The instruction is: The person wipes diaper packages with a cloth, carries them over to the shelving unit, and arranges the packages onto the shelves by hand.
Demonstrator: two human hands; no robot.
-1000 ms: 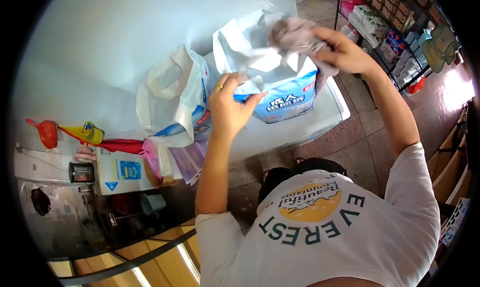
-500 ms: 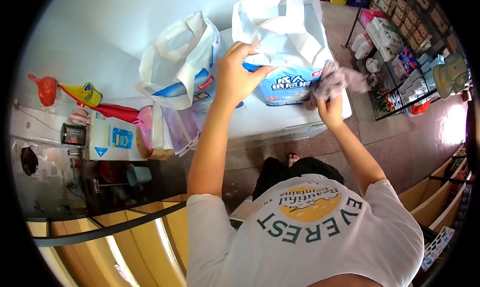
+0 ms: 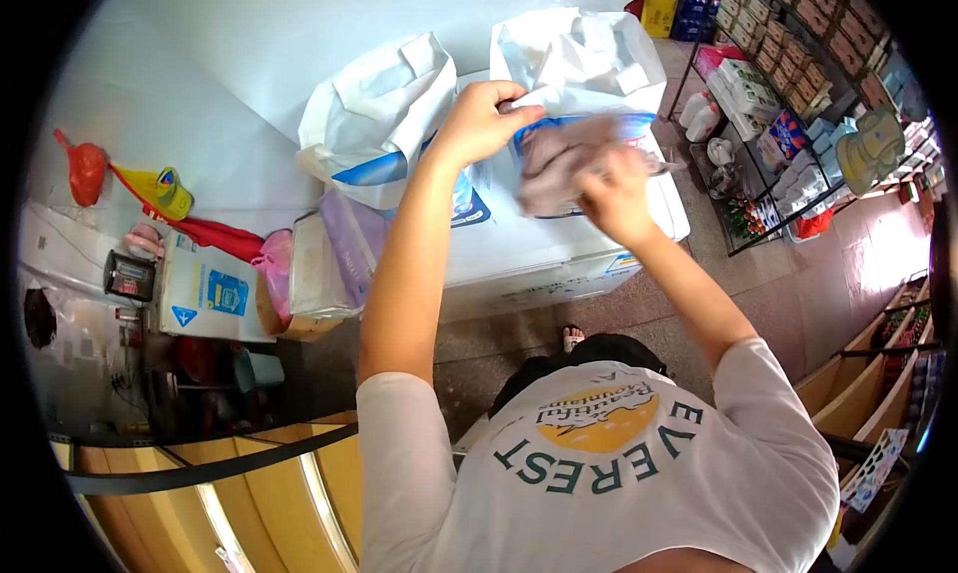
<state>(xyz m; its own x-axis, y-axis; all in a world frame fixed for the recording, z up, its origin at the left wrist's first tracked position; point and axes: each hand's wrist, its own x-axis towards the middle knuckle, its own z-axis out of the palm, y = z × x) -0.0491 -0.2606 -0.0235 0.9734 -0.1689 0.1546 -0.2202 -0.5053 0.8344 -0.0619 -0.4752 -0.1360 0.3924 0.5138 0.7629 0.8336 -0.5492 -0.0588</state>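
Observation:
Two white and blue plastic packs with loose, open tops stand on a white chest-like surface (image 3: 529, 249). My left hand (image 3: 486, 124) pinches the top edge of the right pack (image 3: 639, 94) between thumb and fingers. In my right hand (image 3: 614, 194) is a bunched grey-brown cloth (image 3: 559, 164), pressed against the front of that pack and blurred by motion. It covers most of the pack's printed front. The left pack (image 3: 369, 104) stands beside my left forearm, its lower part partly hidden by the arm.
Left of the surface are a purple plastic bag (image 3: 349, 239), a pink bag (image 3: 274, 264) and a white-blue carton (image 3: 215, 288). A red pouch (image 3: 87, 172) lies farther left. Stocked shelves (image 3: 788, 104) stand at the right, and wooden shelving (image 3: 279, 473) runs along the lower left.
My right hand has swept the cloth leftward, from the pack's right side across its front. My left hand keeps its grip on the top edge. The view has shifted slightly.

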